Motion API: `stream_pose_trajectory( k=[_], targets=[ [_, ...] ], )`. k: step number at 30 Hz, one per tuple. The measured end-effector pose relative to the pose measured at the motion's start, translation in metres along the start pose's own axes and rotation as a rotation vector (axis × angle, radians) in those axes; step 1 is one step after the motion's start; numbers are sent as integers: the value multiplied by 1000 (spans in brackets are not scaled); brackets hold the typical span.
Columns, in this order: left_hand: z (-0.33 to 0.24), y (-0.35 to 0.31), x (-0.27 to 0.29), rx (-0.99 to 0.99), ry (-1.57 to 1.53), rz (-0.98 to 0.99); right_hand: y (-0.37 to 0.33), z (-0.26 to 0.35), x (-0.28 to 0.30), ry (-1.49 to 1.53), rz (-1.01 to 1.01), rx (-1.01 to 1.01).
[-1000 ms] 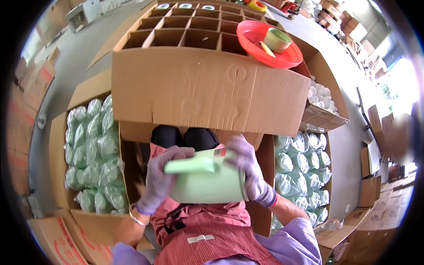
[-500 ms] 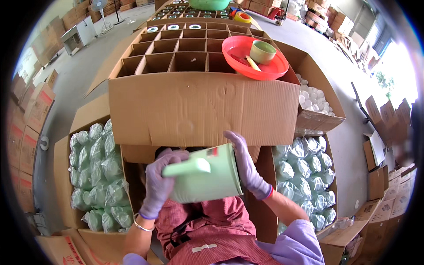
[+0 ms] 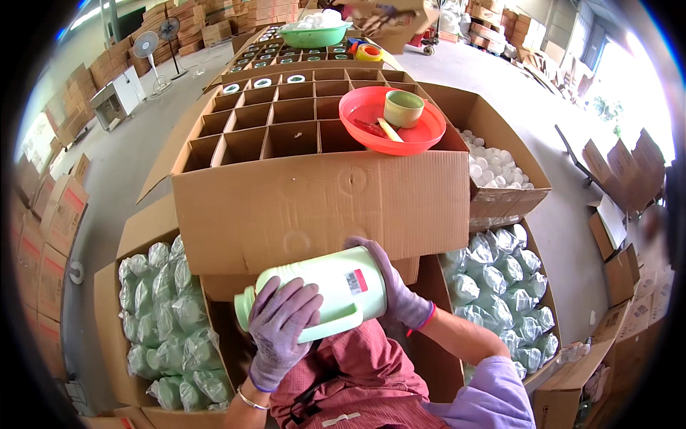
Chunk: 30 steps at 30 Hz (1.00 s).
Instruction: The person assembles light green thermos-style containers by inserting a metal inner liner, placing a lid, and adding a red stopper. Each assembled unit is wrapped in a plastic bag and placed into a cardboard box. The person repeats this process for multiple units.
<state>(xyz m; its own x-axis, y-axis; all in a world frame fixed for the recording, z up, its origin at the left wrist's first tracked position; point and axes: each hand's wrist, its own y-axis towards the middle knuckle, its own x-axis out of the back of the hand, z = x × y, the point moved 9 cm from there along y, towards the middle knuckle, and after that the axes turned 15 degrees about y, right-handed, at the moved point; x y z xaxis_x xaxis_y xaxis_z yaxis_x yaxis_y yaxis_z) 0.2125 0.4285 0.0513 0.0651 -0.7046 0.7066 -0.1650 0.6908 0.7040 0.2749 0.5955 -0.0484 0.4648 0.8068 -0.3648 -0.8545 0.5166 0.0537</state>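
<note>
A light green jug lies on its side in the air above my lap, its neck to the left and its base to the right. Its handle is on the side nearest me, and a red and white label shows on the body. Gloved in grey-purple, my left hand is closed over the jug's shoulder beside the neck. My right hand, gloved alike, grips the base end, partly hidden behind it.
Ahead stands a divided carton with a few bottles in its far cells. On it rests a red basin holding a green cup. Bagged green jugs fill cartons at left and right. White caps lie in another carton.
The jug has turned so its neck shows at left and its label faces up. My left hand has shifted from near the handle onto the shoulder. The view has tilted slightly.
</note>
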Motion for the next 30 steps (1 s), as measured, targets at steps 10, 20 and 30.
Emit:
stream_pose_trajectory(
  k=[10, 20, 30],
  targets=[
    [56, -7, -3, 397, -261, -67, 15, 18, -23, -156, 250, 297],
    [145, -96, -28, 891, -629, 89, 221, 181, 48, -1827, -170, 339],
    [156, -110, -36, 913, -825, 5, 240, 180, 94, -1470, -127, 27]
  ],
)
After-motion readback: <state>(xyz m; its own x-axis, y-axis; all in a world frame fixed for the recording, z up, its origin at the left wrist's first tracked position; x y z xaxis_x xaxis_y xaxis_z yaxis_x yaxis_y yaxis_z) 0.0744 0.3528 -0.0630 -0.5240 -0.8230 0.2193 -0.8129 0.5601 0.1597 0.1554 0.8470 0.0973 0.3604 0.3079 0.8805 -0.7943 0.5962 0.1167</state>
